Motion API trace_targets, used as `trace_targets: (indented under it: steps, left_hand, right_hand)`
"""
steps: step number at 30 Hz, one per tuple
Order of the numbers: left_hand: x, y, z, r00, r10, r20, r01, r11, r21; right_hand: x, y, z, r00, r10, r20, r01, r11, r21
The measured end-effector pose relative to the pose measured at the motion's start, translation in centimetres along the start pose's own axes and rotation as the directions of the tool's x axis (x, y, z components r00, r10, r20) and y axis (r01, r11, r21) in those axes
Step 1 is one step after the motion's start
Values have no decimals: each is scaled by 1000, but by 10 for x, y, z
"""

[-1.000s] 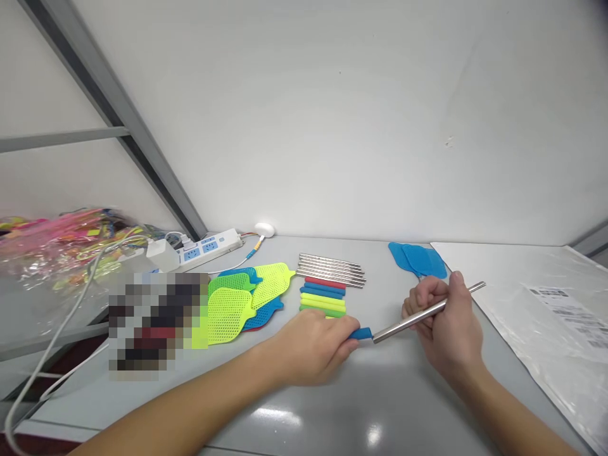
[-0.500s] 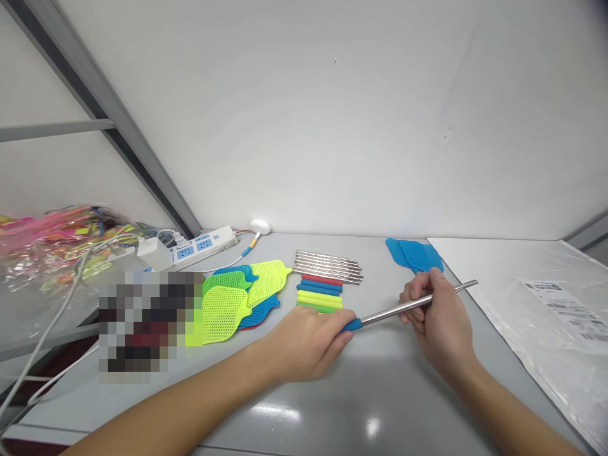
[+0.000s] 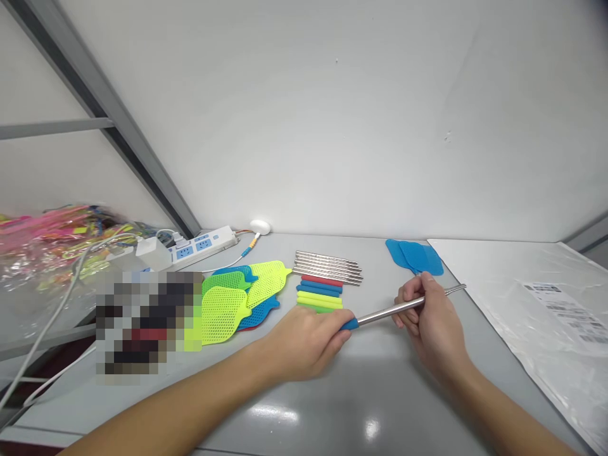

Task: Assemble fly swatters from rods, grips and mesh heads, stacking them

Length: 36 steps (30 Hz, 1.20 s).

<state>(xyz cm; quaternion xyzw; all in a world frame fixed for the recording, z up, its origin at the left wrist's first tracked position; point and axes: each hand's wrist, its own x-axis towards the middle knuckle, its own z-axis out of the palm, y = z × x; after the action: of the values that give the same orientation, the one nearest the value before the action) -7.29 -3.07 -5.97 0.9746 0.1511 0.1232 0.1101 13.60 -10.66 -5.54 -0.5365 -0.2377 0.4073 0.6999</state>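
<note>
My left hand [image 3: 308, 339] is closed around a blue handle [image 3: 350, 324], with only its end showing past the thumb. A silver metal rod [image 3: 384, 313] runs from that handle toward the right, tilted slightly upward. My right hand [image 3: 432, 316] pinches the rod nearer its far tip. Beyond my left hand lie handle tubes in red [image 3: 322, 280], blue [image 3: 319, 289], yellow [image 3: 320, 297] and green. Behind them rests a row of several metal rods [image 3: 327, 265]. Two blue fly swatter heads [image 3: 420, 256] overlap just beyond my right hand.
Yellow, green and blue fly swatter heads [image 3: 223, 313] are piled at the left, beside a pixelated patch. A white power strip [image 3: 204, 246] and cables stand behind. Plastic-wrapped goods [image 3: 57, 247] fill the far left. A white plastic package [image 3: 536, 291] covers the table's right side.
My right hand and the rod have shifted a little left and slightly down. My left hand has barely moved, still gripping the blue handle.
</note>
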Motion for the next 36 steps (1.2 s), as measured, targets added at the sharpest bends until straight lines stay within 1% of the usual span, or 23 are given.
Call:
trace_targets:
  steps: [4, 8, 9, 11, 13, 14, 15, 16, 18, 20, 21, 23, 25, 26, 27, 29, 32, 34, 36]
  left_hand:
    - [1, 0, -2, 998, 15, -56, -14, 1000, 23]
    - [3, 1, -4, 992, 10, -127, -3, 999, 54]
    - [3, 2, -4, 990, 6, -140, 1, 999, 51]
    - [3, 2, -2, 988, 14, -156, -11, 1000, 20]
    - [2, 2, 0, 987, 47, -154, -54, 998, -37]
    - [2, 2, 2, 986, 65, -154, -76, 995, -66]
    - [1, 2, 3, 984, 79, -161, -94, 992, -90]
    - [1, 2, 4, 981, 83, -178, -103, 989, -108]
    - [0, 2, 3, 968, 78, -240, -112, 985, -130]
    - [0, 3, 1, 943, 93, -319, -144, 980, -140]
    - [0, 2, 0, 928, 108, -356, -165, 977, -136]
    - [0, 1, -3, 904, 129, -408, -192, 974, -119]
    - [0, -1, -4, 896, 113, -429, -179, 977, -115]
    - [1, -3, -4, 898, 96, -429, -164, 979, -123]
    - [1, -4, -4, 901, 79, -426, -150, 980, -134]
    - [1, -6, -3, 906, 52, -419, -125, 981, -147]
    - [1, -8, -2, 911, 34, -412, -100, 985, -138]
    - [2, -8, -3, 912, 24, -409, -84, 988, -130]
    - [3, -8, -4, 912, 13, -411, -70, 990, -125]
  right_hand:
    - [1, 2, 0, 1000, 17, -4, -17, 1000, 0]
    - [-2, 10, 4, 996, 75, 50, -74, 997, -8]
    - [-4, 13, 6, 993, 83, 86, -81, 996, -29]
    - [-10, 18, 10, 974, 85, 212, -64, 992, -106]
    - [-17, 21, 14, 923, 86, 374, -16, 982, -187]
    - [-20, 22, 15, 896, 90, 436, 5, 977, -213]
    - [-23, 22, 15, 874, 96, 477, 19, 973, -231]
    - [-24, 21, 15, 864, 100, 494, 26, 970, -242]
    - [-24, 19, 12, 871, 92, 483, 43, 964, -262]
    - [-21, 15, 6, 896, 45, 442, 89, 956, -279]
    - [-19, 12, 3, 912, -3, 411, 131, 950, -285]
    - [-13, 5, -4, 937, -146, 318, 241, 928, -285]
    - [-8, -6, -8, 937, -289, 194, 337, 894, -296]
    - [-5, -11, -8, 933, -330, 143, 359, 876, -321]
    - [-2, -16, -8, 931, -346, 113, 363, 859, -361]
    - [3, -24, -5, 933, -338, 123, 355, 809, -469]
    - [9, -31, 5, 920, -324, 218, 390, 717, -578]
    - [13, -31, 14, 908, -331, 257, 419, 705, -573]
    - [18, -29, 21, 901, -340, 270, 434, 729, -530]
